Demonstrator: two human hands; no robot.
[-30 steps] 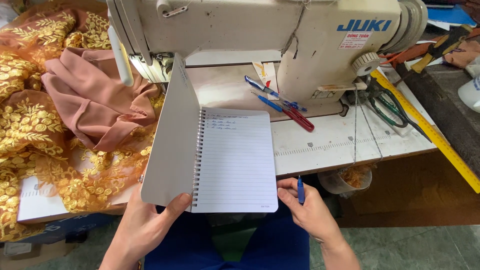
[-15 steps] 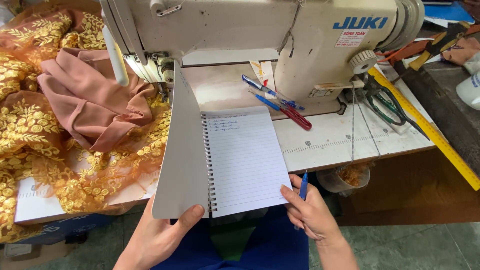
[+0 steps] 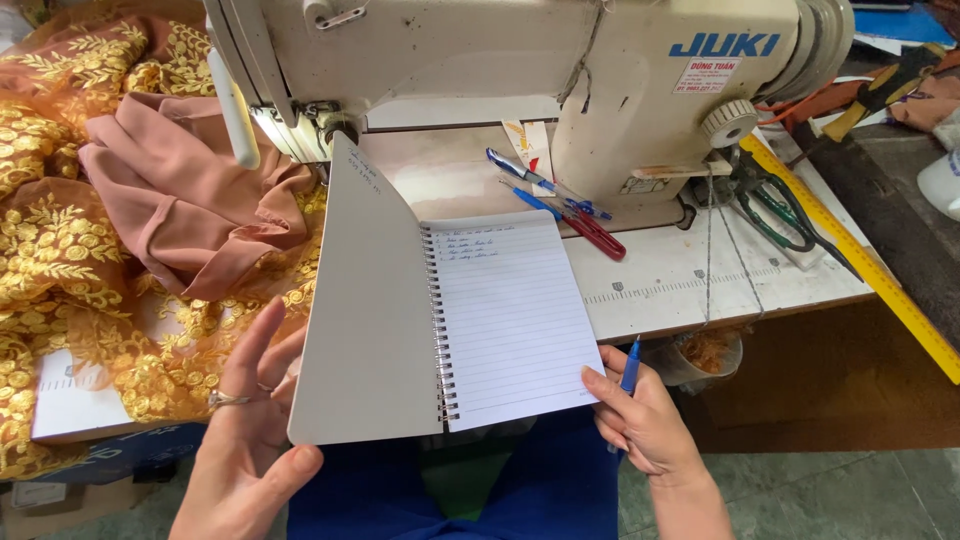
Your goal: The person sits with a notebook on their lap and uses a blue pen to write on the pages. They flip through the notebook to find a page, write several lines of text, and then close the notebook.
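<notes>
An open spiral notebook with lined pages and a few handwritten lines at the top rests on the front edge of the sewing table. My left hand holds its raised grey cover from behind and below. My right hand grips the lower right corner of the page and also holds a blue pen between its fingers.
A cream sewing machine stands behind the notebook. Pens and red-handled snips lie under its arm. Pink cloth and gold embroidered fabric are heaped at the left. Scissors and a yellow ruler lie at the right.
The notebook has shifted right and nearer to me. My left hand moved from under the bottom edge to behind the cover, which stands more upright. My right hand slid onto the page corner.
</notes>
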